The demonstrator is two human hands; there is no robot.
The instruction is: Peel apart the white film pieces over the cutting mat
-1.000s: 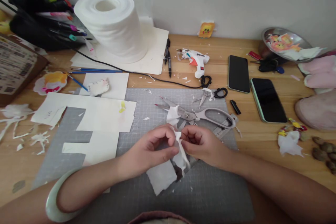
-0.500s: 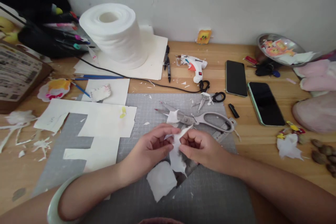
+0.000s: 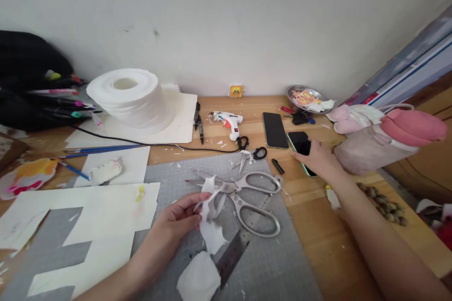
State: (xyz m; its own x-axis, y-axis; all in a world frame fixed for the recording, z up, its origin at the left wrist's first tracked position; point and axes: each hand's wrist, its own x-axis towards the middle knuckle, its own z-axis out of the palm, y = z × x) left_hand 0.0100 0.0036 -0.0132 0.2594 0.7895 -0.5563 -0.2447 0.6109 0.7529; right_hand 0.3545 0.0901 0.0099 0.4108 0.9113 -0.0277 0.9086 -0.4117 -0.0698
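Observation:
My left hand (image 3: 173,225) pinches a torn strip of thin white paper (image 3: 212,235) between thumb and fingers. Its loose end hangs over the grey cutting mat (image 3: 282,263). Far to the right, my right hand (image 3: 319,159) reaches across a smartphone (image 3: 298,138) in a light green case, thumb along one edge and the other fingers partly hidden. Large grey-handled scissors (image 3: 240,204) lie partly spread just beyond the paper strip. Below the strip is a white padded square (image 3: 198,278), beside a metal ruler (image 3: 231,256).
A big white tissue roll (image 3: 130,103) stands at the back left. Toward the wall are a white glue gun (image 3: 229,122), small black scissors (image 3: 250,156), a second phone (image 3: 274,130) and a metal bowl (image 3: 294,96). Cut card (image 3: 106,216) covers the left; a pink-lidded bottle (image 3: 374,148) lies right.
My right hand has let go of the white paper and moved right onto the green-cased phone. My left hand still holds the paper. The view has turned up and to the right.

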